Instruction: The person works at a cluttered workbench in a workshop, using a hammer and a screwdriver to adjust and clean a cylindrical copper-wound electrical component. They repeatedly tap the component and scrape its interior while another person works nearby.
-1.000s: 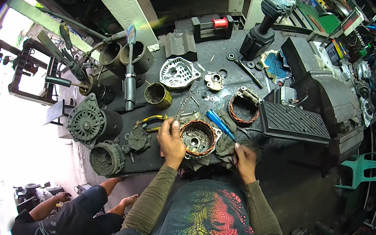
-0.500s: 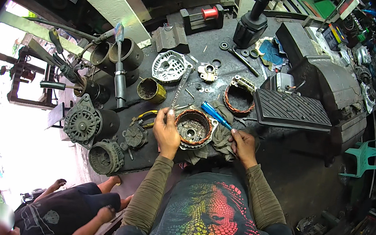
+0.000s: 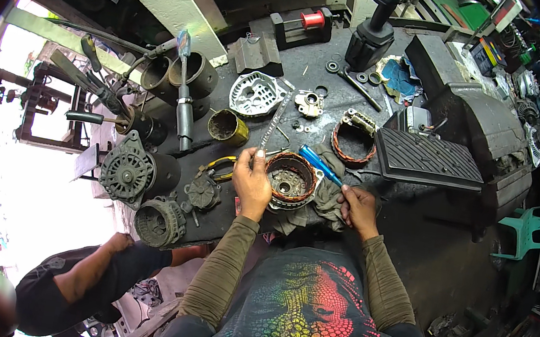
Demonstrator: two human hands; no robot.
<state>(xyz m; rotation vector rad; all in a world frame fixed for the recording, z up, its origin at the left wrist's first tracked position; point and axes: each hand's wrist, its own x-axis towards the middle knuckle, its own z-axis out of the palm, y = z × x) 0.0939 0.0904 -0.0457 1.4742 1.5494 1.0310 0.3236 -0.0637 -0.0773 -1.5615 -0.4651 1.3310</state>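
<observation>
An alternator housing (image 3: 287,205) with a copper-wound stator ring (image 3: 311,189) stands at the bench's near edge. My left hand (image 3: 252,187) is at its left side, fingers closed on the near end of a long, thin metal strip (image 3: 274,123) that slants away. My right hand (image 3: 360,209) grips the near end of a screwdriver-like tool, its blue handle (image 3: 320,163) pointing away over the housing's right side. The tool's tip is hidden in my fingers. A grey rag (image 3: 329,203) lies under and beside the housing.
Beyond lie a slotted end cover (image 3: 257,94), a second stator ring (image 3: 353,145) and a yellow can (image 3: 228,127). More alternator parts (image 3: 127,173) crowd the left. A ribbed black pedal plate (image 3: 429,157) sits right. A co-worker (image 3: 81,280) bends at lower left.
The view has swung slightly, shifting the bench rightward in the picture. Both hands keep their grips. The co-worker at lower left has bent over and moved an arm.
</observation>
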